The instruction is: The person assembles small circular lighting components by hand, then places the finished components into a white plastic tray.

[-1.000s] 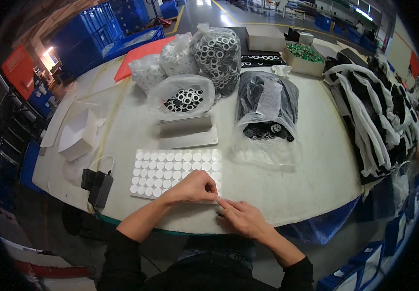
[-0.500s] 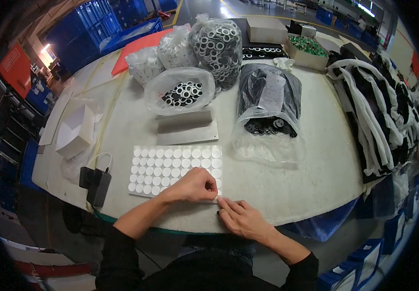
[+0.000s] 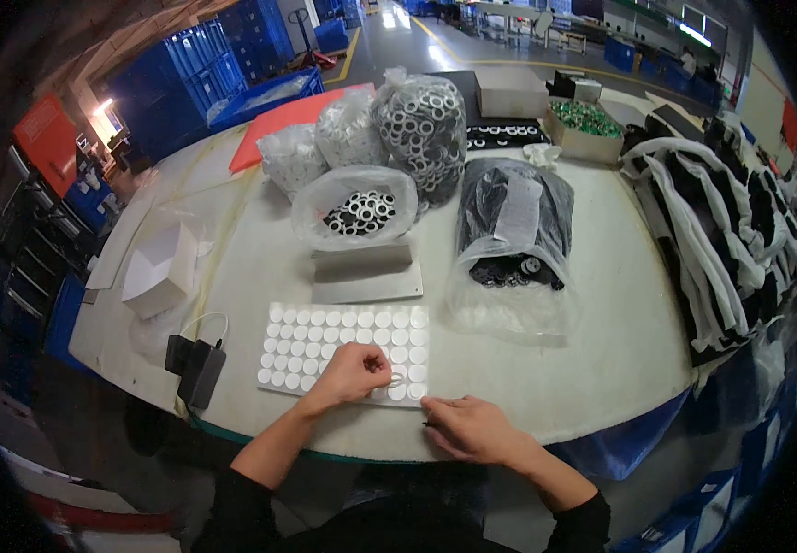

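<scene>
A sheet of white round stickers lies at the table's near edge, its discs in rows. Over its right half is my left hand, thumb and fingertips pinched together. From that pinch sticks out a thin, pale, ring-like piece, just above the discs. My right hand rests beside the sheet's near right corner, fingers curled and fingertips close to that corner. A small dark tip shows by its fingers; the rest of that object is hidden.
Behind the sheet stand a bent grey metal plate and an open bag of black-and-white rings. An open bag of black round parts lies right of them. At left are a white box and a black power adapter. Black-and-white fabric is piled at right.
My left hand has lifted away from the sheet's near right corner, up and left, with the pale piece in its pinch. My right hand stays by the corner. The whole view has shifted.
</scene>
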Demonstrator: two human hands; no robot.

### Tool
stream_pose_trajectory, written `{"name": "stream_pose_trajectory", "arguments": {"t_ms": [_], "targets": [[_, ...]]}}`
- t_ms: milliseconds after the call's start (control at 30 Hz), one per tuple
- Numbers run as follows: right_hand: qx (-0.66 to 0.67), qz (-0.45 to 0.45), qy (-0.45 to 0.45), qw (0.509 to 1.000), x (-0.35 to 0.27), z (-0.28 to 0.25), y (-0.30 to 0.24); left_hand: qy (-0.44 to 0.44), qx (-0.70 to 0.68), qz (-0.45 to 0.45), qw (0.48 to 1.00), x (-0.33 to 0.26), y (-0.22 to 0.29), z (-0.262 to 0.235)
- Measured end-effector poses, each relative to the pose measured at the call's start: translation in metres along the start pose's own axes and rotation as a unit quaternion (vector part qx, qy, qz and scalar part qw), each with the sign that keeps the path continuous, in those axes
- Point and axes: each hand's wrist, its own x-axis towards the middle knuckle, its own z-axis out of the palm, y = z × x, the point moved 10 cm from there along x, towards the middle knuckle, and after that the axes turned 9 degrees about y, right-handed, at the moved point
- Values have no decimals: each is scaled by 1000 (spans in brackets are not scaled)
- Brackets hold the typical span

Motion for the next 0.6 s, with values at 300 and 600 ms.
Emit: {"name": "stream_pose_trajectory", "arguments": {"t_ms": [300, 600], "targets": [[376, 256, 162, 876, 42, -11, 81, 44, -355, -95, 929, -20, -15, 12], [469, 258, 225, 814, 51, -26, 124, 137, -372, -33, 918, 21, 4, 0]]}}
